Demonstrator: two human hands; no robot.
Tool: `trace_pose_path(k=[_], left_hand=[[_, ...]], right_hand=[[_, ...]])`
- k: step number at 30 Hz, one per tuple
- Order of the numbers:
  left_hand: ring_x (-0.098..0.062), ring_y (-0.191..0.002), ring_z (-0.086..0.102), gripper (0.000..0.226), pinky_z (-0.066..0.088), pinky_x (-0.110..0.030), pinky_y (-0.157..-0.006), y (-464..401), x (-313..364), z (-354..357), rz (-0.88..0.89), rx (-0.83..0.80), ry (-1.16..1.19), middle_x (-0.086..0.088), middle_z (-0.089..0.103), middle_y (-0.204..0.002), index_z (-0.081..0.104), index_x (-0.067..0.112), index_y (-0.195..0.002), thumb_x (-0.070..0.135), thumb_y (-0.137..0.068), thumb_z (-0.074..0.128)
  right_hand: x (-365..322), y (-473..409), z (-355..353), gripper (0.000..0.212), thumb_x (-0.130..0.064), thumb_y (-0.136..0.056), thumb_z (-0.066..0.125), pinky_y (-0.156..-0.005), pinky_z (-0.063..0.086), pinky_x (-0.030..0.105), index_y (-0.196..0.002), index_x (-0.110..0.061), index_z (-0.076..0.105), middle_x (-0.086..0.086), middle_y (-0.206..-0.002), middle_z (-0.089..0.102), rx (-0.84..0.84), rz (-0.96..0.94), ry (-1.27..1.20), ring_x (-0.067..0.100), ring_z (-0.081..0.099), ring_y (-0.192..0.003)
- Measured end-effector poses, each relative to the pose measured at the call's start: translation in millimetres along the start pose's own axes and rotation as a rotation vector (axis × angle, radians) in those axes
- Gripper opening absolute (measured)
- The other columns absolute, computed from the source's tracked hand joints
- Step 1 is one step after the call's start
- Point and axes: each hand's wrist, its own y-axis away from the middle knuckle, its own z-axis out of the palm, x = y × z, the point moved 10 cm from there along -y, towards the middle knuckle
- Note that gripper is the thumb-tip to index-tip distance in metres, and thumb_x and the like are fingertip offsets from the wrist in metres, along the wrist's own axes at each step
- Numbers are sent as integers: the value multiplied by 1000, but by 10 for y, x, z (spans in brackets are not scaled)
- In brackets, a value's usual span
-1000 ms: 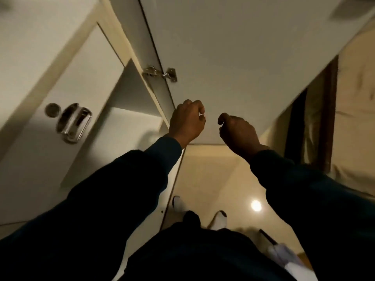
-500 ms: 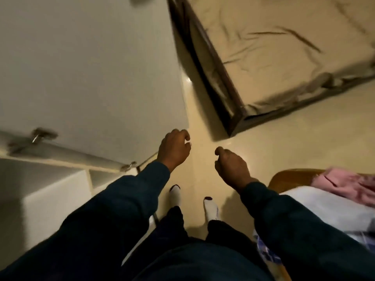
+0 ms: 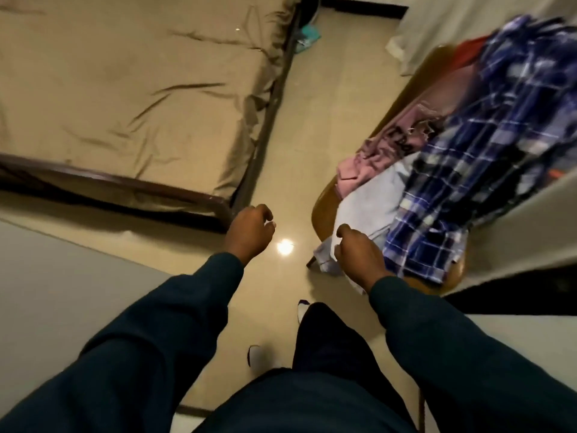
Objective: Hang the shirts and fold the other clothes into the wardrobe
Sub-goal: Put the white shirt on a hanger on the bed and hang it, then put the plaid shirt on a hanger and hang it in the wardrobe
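- The bed (image 3: 131, 89), with its tan sheet, fills the upper left of my view, well apart from the work; pale floor runs between it and the chair.
- The wooden chair (image 3: 321, 201) on my right carries the whole clothes pile, none of it in the wardrobe yet by my reading.
- The blue plaid shirt (image 3: 487, 170) lies on top, draped across the heap and blurred; if I pull it by one corner, I expect it to drag its neighbours off the seat.
- The pale grey garment (image 3: 371, 210) hangs over the chair's front edge, just beside my right hand, and could slide to the floor at a nudge.
- The pink garment (image 3: 368, 164) sits crumpled behind it, partly tucked under the plaid.
- My left hand (image 3: 249, 232) hovers over the floor, fingers loosely curled, holding nothing.
- My right hand (image 3: 359, 254) is near the grey cloth, fingers loosely curled; I see nothing gripped, though they are partly hidden.
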Motion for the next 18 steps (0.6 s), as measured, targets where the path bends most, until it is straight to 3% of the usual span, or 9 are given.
trace_pose_path(k=[4,7,10,13,15,18], left_hand=[[-27,-108,59,25,49,-38,-90,-175,620,295,157,-85,-52,-10,63,-116,64,12,-117,25,-98,59],[-27,-104,59,23,49,-36,-86,-368,1072,486,253,-143,-83,-9,63,-113,64,12,-116,24,-98,55],[-28,-100,59,23,51,-39,-84,-647,1429,680,298,-204,-113,-10,62,-110,63,11,-113,23,-99,51],[-28,-103,57,24,49,-36,-85,-999,1790,819,325,-229,-128,-10,62,-115,62,12,-118,22,-98,54],[-28,-105,58,25,47,-34,-85,-1229,2053,877,352,-237,-125,-10,63,-118,63,12,-119,20,-97,55],[-26,-103,58,23,47,-32,-83,-1603,2540,942,403,-237,-114,-10,64,-117,62,12,-117,23,-98,56]], right_hand=[[478,73,-185,27,-13,-98,52,-74,34,31,-124,-7,51,20,-119,64,80,124,-47,38,60,-107],[807,32,-274,25,-12,-98,47,-74,44,37,-122,-7,51,20,-111,65,109,209,-114,38,61,-98],[1079,-82,-387,24,-11,-99,45,-68,43,37,-122,-7,51,16,-105,64,128,265,-161,36,61,-91],[1403,-338,-574,12,-8,-96,43,-64,36,35,-107,-10,49,18,-101,65,149,341,-173,32,56,-80],[1599,-566,-759,9,-7,-95,42,-64,33,34,-102,-11,48,20,-101,65,177,364,-187,35,58,-82],[1887,-933,-1149,17,-8,-96,43,-66,37,35,-111,-8,51,20,-105,66,228,388,-204,38,62,-91]])
